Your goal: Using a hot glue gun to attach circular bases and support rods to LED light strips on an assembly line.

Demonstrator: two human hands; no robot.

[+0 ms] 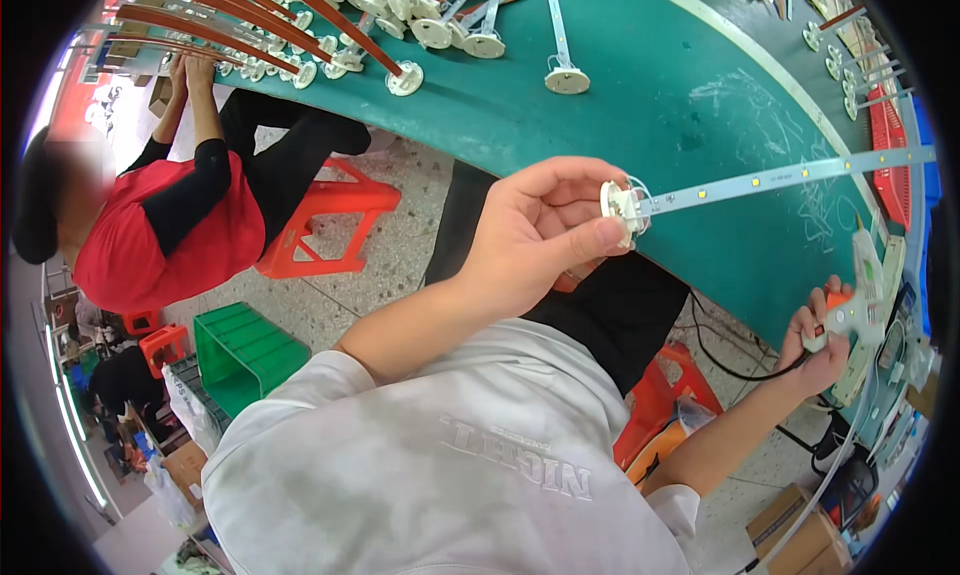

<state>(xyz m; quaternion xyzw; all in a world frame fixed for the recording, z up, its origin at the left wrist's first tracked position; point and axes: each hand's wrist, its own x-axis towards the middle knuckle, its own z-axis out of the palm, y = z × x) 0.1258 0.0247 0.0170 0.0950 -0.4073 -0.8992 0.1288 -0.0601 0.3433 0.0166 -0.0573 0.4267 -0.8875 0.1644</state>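
Observation:
My left hand (540, 230) is closed on a round white base (618, 213), pinched between thumb and fingers above the table's near edge. Thin wires loop at the base, and a long pale LED strip (757, 182) with small yellow chips reaches from it to the right. At the far right, my right hand (818, 347) is wrapped round the handle of a white and orange hot glue gun (862, 305). The gun's nozzle points away from me, apart from the base and strip.
On the green table (660, 105), a finished-looking strip on a round base (567, 80) lies near several others and brown strips (345, 25). A red basket (888, 155) stands at the right. A co-worker in a red top (170, 230) sits left, near a red stool (335, 225) and green crate (250, 353).

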